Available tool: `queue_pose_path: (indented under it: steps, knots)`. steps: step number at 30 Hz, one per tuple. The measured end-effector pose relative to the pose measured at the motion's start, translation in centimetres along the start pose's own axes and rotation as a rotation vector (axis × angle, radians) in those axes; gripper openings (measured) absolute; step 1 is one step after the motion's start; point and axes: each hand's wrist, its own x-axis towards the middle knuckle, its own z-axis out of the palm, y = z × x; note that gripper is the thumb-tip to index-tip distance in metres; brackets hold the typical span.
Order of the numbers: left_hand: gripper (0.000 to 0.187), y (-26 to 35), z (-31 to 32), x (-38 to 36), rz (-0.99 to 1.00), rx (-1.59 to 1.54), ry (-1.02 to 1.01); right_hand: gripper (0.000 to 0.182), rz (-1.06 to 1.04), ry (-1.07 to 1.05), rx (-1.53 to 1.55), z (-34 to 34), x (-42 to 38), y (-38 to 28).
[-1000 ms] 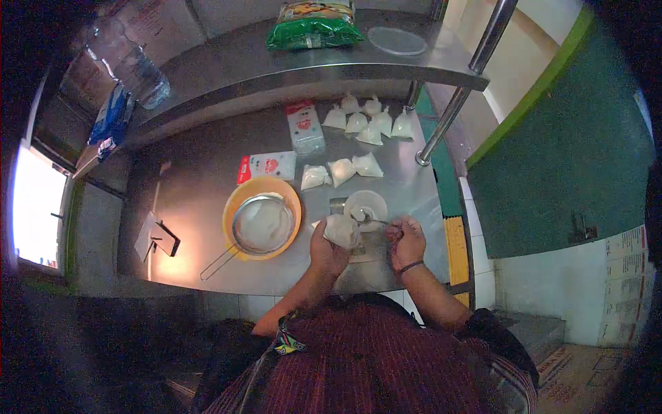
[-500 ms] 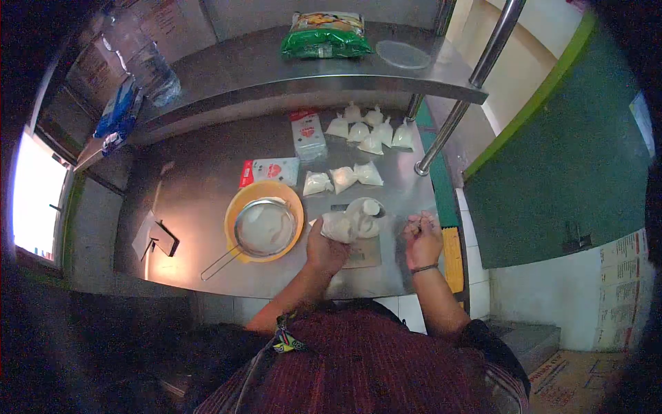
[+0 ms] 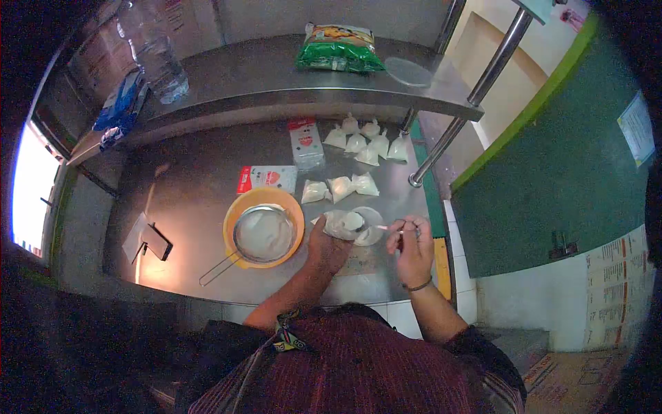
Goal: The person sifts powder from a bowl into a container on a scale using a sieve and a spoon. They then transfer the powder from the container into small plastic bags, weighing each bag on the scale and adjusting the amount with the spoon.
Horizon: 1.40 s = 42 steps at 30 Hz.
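My left hand (image 3: 329,247) is closed around a clear plastic bag (image 3: 336,224) of white powder, its mouth turned to the right. In my right hand (image 3: 414,241), the fingers pinch the thin, pale handle of a spoon (image 3: 382,228), which points left toward the bag's mouth. A rounded white heap shows at that mouth. Just behind and below the spoon stands a round, pale bowl (image 3: 372,217) with white powder in it, partly covered by the bag. Left of my left hand, a wire-mesh sieve (image 3: 265,234) holding white powder rests on an orange-yellow basin (image 3: 234,207).
Three filled bags (image 3: 340,188) lie behind the bowl, with several tied bags (image 3: 370,143) farther back. Two red-and-white packs (image 3: 305,141) are near the basin. A phone-like device (image 3: 158,241) stands at left. Overhead, a metal shelf (image 3: 248,76) carries a green pack (image 3: 341,52).
My right hand has moved slightly left and now holds the spoon; before, no spoon showed in it. My left hand keeps the bag. The view has shifted slightly.
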Motion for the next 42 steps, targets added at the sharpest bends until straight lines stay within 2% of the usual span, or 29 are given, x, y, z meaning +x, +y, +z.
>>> queue_pose_path:
  steps: [2, 3, 4, 5, 6, 7, 9, 10, 11, 12, 13, 15, 16, 18, 21, 25, 27, 30, 32, 36, 42]
  knots:
    - [0.046, 0.3, -0.9, 0.2, -0.032, -0.077, -0.049, 0.019, -0.035, -0.135, -0.212, 1.2, -0.7, -1.2]
    - [0.046, 0.6, -0.7, 0.0, -0.065, -0.147, -0.097, 0.019, -0.036, -0.139, -0.217, 1.5, -0.9, -1.1]
    - [0.046, 0.7, -0.6, -0.2, -0.062, -0.152, -0.098, 0.019, -0.132, -0.254, -0.397, 1.6, -1.3, -1.0]
    - [0.046, 0.8, -0.4, -0.5, -0.026, -0.006, -0.014, 0.019, -0.229, -0.370, -0.576, 1.8, -1.5, -1.0]
    - [0.046, 1.0, 0.1, -0.9, 0.012, 0.140, 0.071, 0.019, -0.231, -0.375, -0.581, 2.3, -1.6, -1.3]
    - [0.046, 1.5, 0.4, -1.3, 0.016, 0.132, 0.069, 0.019, -0.291, -0.415, -0.668, 2.7, -1.8, -1.7]
    - [0.045, 2.6, 0.6, -2.2, 0.212, 1.159, -0.146, 0.019, -0.349, -0.459, -0.762, 3.2, -2.4, -1.9]
    - [0.045, 3.2, 0.0, -2.0, 0.228, 1.144, -0.146, 0.017, -0.443, -0.460, -0.731, 3.5, -2.5, -1.8]
    - [0.044, 3.1, -1.1, -1.5, 0.209, 0.897, -0.182, 0.016, -0.528, -0.455, -0.694, 3.4, -2.7, -1.4]
    - [0.042, 2.8, -2.3, -1.1, 0.185, 0.650, -0.215, 0.016, -0.527, -0.460, -0.699, 3.3, -2.9, -0.9]
    - [0.042, 2.4, -3.2, -0.7, 0.184, 0.643, -0.216, 0.015, -0.506, -0.434, -0.668, 3.2, -3.1, -0.3]
    - [0.040, 2.4, -3.4, -0.3, -0.044, 0.009, -0.251, 0.014, -0.495, -0.412, -0.644, 3.5, -3.3, -0.3]
    - [0.040, 2.7, -2.9, -0.7, -0.042, 0.002, -0.255, 0.014, -0.472, -0.402, -0.660, 3.9, -3.5, -0.5]
    - [0.039, 3.3, -2.2, -1.4, -0.168, -0.168, -0.041, 0.013, -0.448, -0.390, -0.683, 4.6, -4.3, -0.7]
    - [0.038, 3.8, -2.7, -1.4, -0.174, -0.209, -0.127, 0.015, -0.468, -0.346, -0.609, 5.5, -5.3, -0.8]
    - [0.035, 4.7, -2.6, -2.7, -0.183, -0.155, -0.031, 0.016, -0.505, -0.307, -0.571, 6.0, -6.1, -0.7]
    - [0.034, 5.3, -2.3, -3.4, -0.196, -0.138, -0.092, 0.016, -0.498, -0.292, -0.594, 6.5, -6.6, -0.8]
    - [0.034, 5.8, -2.0, -4.4, -0.230, -0.142, -0.079, 0.016, -0.453, -0.246, -0.566, 7.2, -7.8, -0.8]
    - [0.034, 6.0, -2.3, -4.5, -0.265, -0.160, -0.068, 0.016, -0.570, -0.198, -0.527, 7.2, -8.1, -0.1]
    - [0.036, 6.5, -2.5, -5.2, -0.295, -0.152, -0.109, 0.015, -0.562, -0.189, -0.508, 8.0, -9.3, -0.4]
    - [0.038, 6.6, -3.9, -5.5, -0.344, -0.200, -0.118, 0.018, -0.573, -0.009, -0.551, 8.9, -10.8, -1.2]
